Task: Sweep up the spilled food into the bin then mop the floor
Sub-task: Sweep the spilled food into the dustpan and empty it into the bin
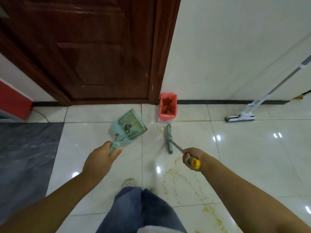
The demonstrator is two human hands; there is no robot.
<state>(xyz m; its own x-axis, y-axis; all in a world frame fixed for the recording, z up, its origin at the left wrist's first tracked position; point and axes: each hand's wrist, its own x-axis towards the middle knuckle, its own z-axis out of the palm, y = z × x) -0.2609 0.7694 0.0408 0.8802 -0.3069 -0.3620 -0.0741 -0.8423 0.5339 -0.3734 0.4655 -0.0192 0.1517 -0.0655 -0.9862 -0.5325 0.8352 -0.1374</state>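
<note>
Head camera, looking down at a white-tiled floor: I see the left hand curled round the short handle of a pale-green dustpan, thumb on top. The pan is tilted with its open face toward the lens, and a small dark clump lies in it. Whether its front edge touches the tiles I cannot tell. The right hand is wrapped in a fist round the broom near the handle's yellow end, which sticks out below the fist. The metal shaft runs forward to a narrow grey-green head seen almost end-on, so its bristles are hard to read. The spilled food, yellow crumbs and smears, lies scattered on the tiles under and behind the right forearm. It trails to the bottom edge, where it is cut off. The bin, lined with a pink bag, stands against the wall beside the frame of a dark wooden door, just beyond the broom head. Its contents are a reddish blur. Between pan and broom lies something clear, perhaps plastic, which I cannot identify. The mop leans on the wall well to the right, head flat on the floor, its pole cut off by the frame edge. Blue jeans and one pale shoe show at the bottom.
</note>
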